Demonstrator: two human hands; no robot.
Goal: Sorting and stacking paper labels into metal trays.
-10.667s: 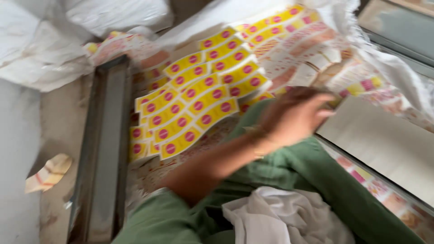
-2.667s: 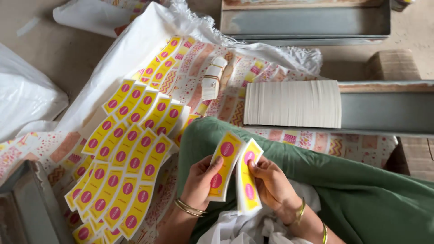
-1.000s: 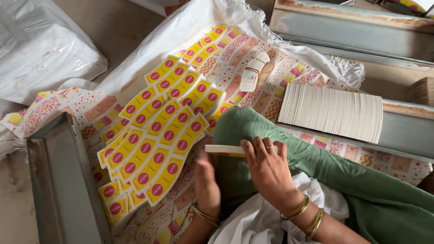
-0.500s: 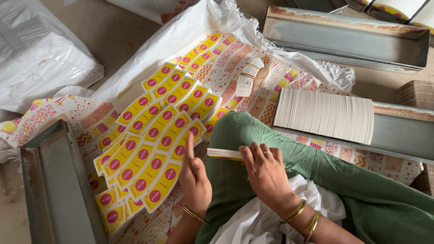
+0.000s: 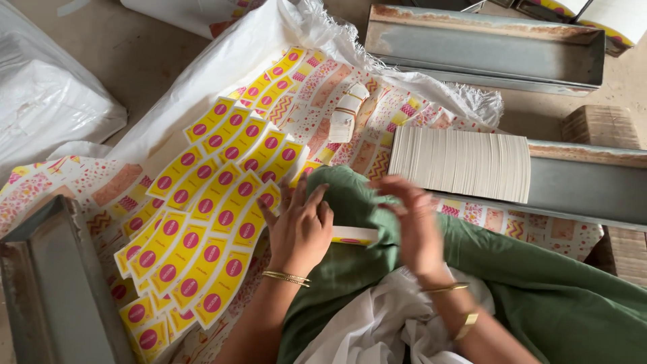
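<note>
your left hand (image 5: 301,232) rests flat on a small stack of yellow cards (image 5: 355,235) lying on your green-clad lap (image 5: 377,269), while your right hand (image 5: 412,219) hovers just beside it, fingers loose and holding nothing. many fanned rows of yellow cards (image 5: 216,202) already lie on the patterned sheet (image 5: 323,101); the white card stack (image 5: 461,164) looks untouched.

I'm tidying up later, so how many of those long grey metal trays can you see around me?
3. One metal tray lies at the top, one at the right under the white card stack, one at the lower left. More may lie outside the view.
</note>
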